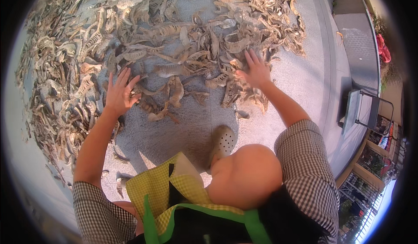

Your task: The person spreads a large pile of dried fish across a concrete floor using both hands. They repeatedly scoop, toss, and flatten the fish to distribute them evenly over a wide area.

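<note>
A broad spread of dried, curled brown pieces [176, 31] covers the paved floor [186, 126] before me. Many of them show ladder-like ribs; whether they are split pods or something else I cannot tell. My left hand [120, 92] is over the spread's near left part, palm down with its fingers apart, and nothing is held in it. On the right, my right hand [256, 69] rests over or just above the pieces at the spread's near right edge, fingers spread. Whether either palm presses on the pieces is hidden.
My bent knee [246, 175] and a clog-type shoe [225, 141] are close below the spread. A yellow checked apron [153, 182] with green trim hangs over my lap. To the right stand a metal-framed chair [365, 110] and a low wall [357, 45].
</note>
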Available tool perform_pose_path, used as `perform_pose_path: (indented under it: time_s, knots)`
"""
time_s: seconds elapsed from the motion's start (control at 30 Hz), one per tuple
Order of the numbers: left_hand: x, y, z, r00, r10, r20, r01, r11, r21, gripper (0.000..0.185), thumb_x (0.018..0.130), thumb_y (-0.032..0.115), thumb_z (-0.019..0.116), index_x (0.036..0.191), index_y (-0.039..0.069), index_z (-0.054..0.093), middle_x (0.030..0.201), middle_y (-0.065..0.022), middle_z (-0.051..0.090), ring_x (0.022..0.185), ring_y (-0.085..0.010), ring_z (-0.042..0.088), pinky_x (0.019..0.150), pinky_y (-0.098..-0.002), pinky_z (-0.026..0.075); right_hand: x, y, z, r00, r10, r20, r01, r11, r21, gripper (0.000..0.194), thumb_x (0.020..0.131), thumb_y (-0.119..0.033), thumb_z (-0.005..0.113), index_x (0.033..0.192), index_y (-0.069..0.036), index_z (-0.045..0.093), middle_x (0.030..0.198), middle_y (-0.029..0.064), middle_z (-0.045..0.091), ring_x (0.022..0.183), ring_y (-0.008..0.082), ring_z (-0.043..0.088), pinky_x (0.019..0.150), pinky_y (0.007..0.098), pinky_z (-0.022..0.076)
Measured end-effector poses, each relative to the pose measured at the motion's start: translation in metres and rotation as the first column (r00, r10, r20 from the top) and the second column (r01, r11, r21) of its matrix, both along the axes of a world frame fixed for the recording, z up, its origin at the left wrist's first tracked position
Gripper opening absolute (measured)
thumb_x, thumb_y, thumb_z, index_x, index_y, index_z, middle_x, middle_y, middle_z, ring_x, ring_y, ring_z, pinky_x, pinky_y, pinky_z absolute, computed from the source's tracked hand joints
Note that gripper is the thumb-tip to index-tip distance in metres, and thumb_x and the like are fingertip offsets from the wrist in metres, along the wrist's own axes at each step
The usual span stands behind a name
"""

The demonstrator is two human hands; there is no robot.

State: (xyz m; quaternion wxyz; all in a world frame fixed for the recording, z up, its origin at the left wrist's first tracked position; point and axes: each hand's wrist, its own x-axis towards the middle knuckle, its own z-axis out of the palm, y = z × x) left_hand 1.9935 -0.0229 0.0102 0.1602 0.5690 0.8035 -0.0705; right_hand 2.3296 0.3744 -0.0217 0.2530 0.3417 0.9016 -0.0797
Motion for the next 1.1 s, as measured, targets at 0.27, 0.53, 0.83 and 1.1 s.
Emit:
perform_pose_path:
  time_s: [0.27,0.53,0.83,1.1]
  knots:
    - [-0.020,-0.017,0.087,0.843,0.075,0.532,-0.059,0.997,-0.046,0.069,0.086,0.035,0.071,0.145,0.014,0.045,0.144,-0.0172,0.050,0.131,-0.0376,0.048,0.108,-0.0505,0.039,-0.002,-0.052,0.123,0.989,0.044,0.143,-0.020,0.987,-0.162,0.088,0.096,-0.058,0.049,0.156,-0.003,0.014,0.161,0.0209,0.016,0.147,0.0377,0.023,0.119,0.0466,0.0256]
    - [0.025,-0.125,0.237,0.753,0.445,0.484,-0.367,0.895,-0.253,0.063,0.090,0.034,0.067,0.145,0.011,0.045,0.134,-0.0208,0.057,0.120,-0.0390,0.056,0.102,-0.0456,0.043,0.055,-0.074,0.295,0.997,-0.001,-0.076,-0.027,0.930,-0.367,0.070,0.096,-0.045,0.055,0.148,-0.003,0.036,0.151,0.0219,0.040,0.137,0.0369,0.042,0.113,0.0411,0.0367]
    - [0.155,-0.302,0.449,0.330,0.944,-0.023,-0.716,0.234,-0.658,0.059,0.082,0.047,0.067,0.123,0.004,0.065,0.121,-0.0211,0.066,0.116,-0.0348,0.061,0.100,-0.0408,0.047,0.382,-0.102,0.485,0.667,-0.527,0.527,0.713,0.657,-0.245,0.079,0.087,-0.055,0.062,0.140,0.002,0.049,0.137,0.0227,0.056,0.128,0.0359,0.052,0.108,0.0406,0.0409]
    - [0.208,-0.108,0.459,0.530,0.832,0.163,-0.520,0.471,-0.712,0.058,0.087,0.046,0.063,0.126,0.003,0.062,0.124,-0.0209,0.065,0.119,-0.0352,0.059,0.102,-0.0410,0.045,0.475,0.002,0.575,0.631,-0.681,0.371,0.755,0.648,-0.094,0.067,0.088,-0.050,0.064,0.130,0.001,0.058,0.129,0.0200,0.062,0.119,0.0346,0.059,0.101,0.0406,0.0450]
